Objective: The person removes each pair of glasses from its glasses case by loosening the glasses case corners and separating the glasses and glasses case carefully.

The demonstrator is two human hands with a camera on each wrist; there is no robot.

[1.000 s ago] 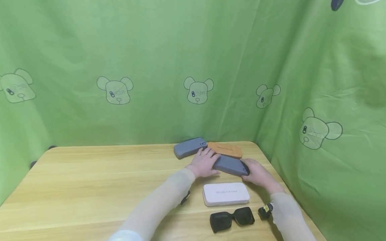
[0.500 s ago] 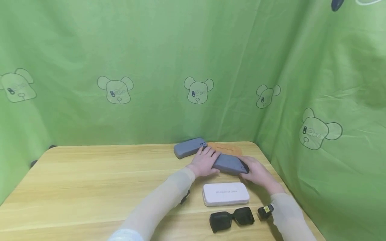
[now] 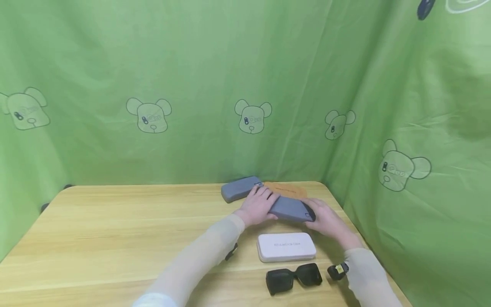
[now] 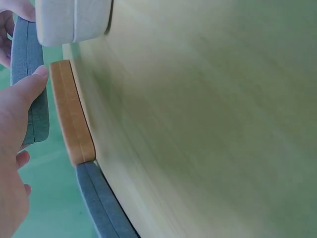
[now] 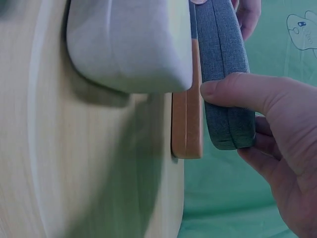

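In the head view, a dark grey eyeglass case (image 3: 288,209) spans between my two hands at the back right of the table. My left hand (image 3: 256,209) grips its left end, and my right hand (image 3: 326,218) grips the right end. Both wrist views show a thumb on the near side of this case (image 5: 225,59) and fingers behind. It hangs above the table, in front of an orange eyeglass case (image 4: 72,111), partly covering that one in the head view. A second grey eyeglass case (image 3: 238,189) lies just beyond my left fingers.
Nearer the front lies a pale pinkish-white eyeglass case (image 3: 286,246), with black sunglasses (image 3: 294,278) before it. The wooden table (image 3: 126,230) extends far to the left. Green curtains (image 3: 199,64) hang behind and along the right side.
The held grey case has tilted and risen slightly, covering more of the orange case. My right hand has shifted a little with it. The other cases and the sunglasses stay in place.
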